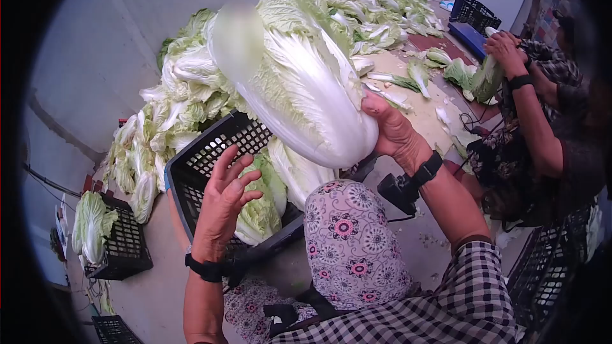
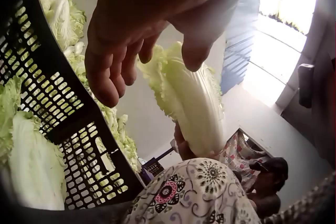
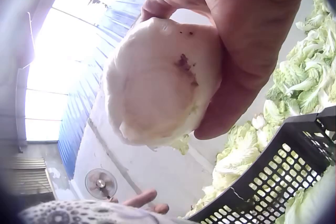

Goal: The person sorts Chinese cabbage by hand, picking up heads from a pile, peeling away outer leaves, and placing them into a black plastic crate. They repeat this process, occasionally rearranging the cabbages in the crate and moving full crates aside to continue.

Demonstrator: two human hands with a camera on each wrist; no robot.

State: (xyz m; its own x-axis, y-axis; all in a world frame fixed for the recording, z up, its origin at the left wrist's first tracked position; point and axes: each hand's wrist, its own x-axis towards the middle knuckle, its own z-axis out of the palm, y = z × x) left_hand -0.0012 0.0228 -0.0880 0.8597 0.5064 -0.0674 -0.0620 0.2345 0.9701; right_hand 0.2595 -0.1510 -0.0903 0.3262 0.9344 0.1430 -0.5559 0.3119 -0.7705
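Observation:
My right hand (image 1: 396, 129) grips a large napa cabbage (image 1: 312, 83) near its cut base, holding it up above my knee. The pale base (image 3: 163, 85), with a few dark specks, faces the right wrist camera. My left hand (image 1: 224, 200) is raised over the near side of a black plastic crate (image 1: 185, 164), fingers spread and holding nothing. In the left wrist view, its fingers (image 2: 118, 66) hang loosely in front of the held cabbage. Inside the crate lie napa cabbages (image 1: 296, 169), partly hidden by the left hand and the held one.
A heap of cabbages (image 1: 185, 83) lies along the wall. At left, a smaller crate (image 1: 127, 242) has a cabbage (image 1: 92, 226) on it. Another person (image 1: 535, 114) handles a cabbage at right, near a blue scale (image 1: 468, 38). Loose leaves (image 1: 417, 76) litter the floor.

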